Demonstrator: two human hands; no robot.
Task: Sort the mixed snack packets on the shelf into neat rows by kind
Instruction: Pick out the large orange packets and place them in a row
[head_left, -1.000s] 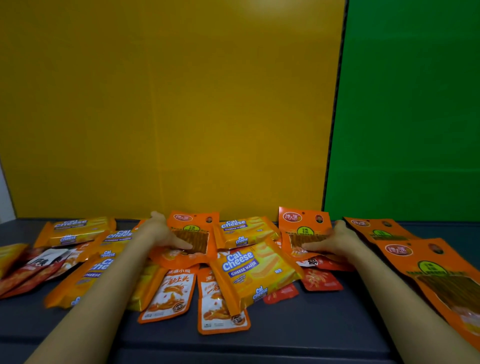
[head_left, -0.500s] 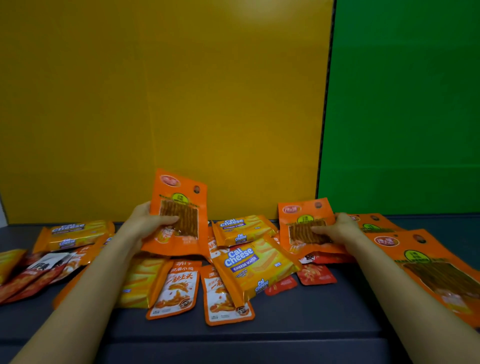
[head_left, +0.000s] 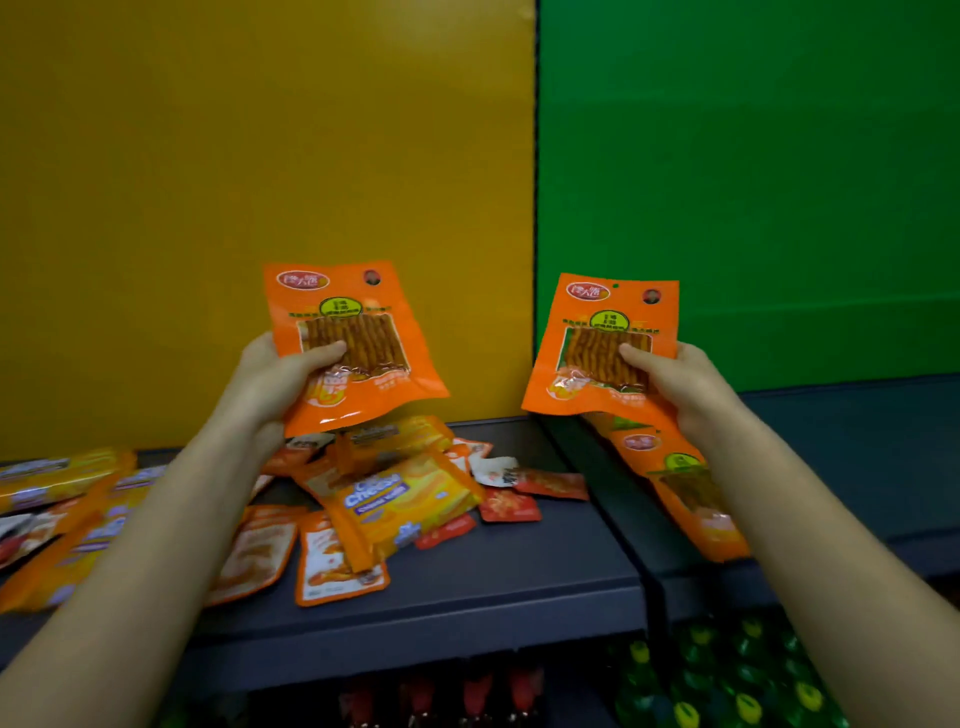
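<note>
Far left of the shelf (head_left: 493, 582): heap of Cal Cheese packs (head_left: 57, 475), blurred and overlapping, count unclear; some red packs (head_left: 10, 545) at the edge.

Left hand (head_left: 270, 382): thumb across the front, fingers behind, gripping 1 orange strip packet (head_left: 358, 332) by its lower left. Packet is near upright, clear above the shelf, against the yellow panel (head_left: 260, 156).

Under it, centre heap: 2 more Cal Cheese readable. The front Cal Cheese pack (head_left: 400, 499) overlaps one of 2 orange-and-white sachets (head_left: 332, 566). Just right: 3 small red sachets (head_left: 509, 506), 1 white-and-red sachet (head_left: 496, 467).

Right hand (head_left: 675, 384): same grip, thumb on the window, holding the second orange strip packet (head_left: 602, 343) by its lower right. Near upright, at the seam with the green panel (head_left: 753, 156).

Below that hand: 2 flat orange packets (head_left: 696, 499) of the same kind, overlapping on the right shelf section, partly hidden by the forearm.

Orange strip total: 4, with 2 in hand and 2 down.

Lower shelf, bottom right: green-and-yellow items (head_left: 727, 675), too blurred to count.
</note>
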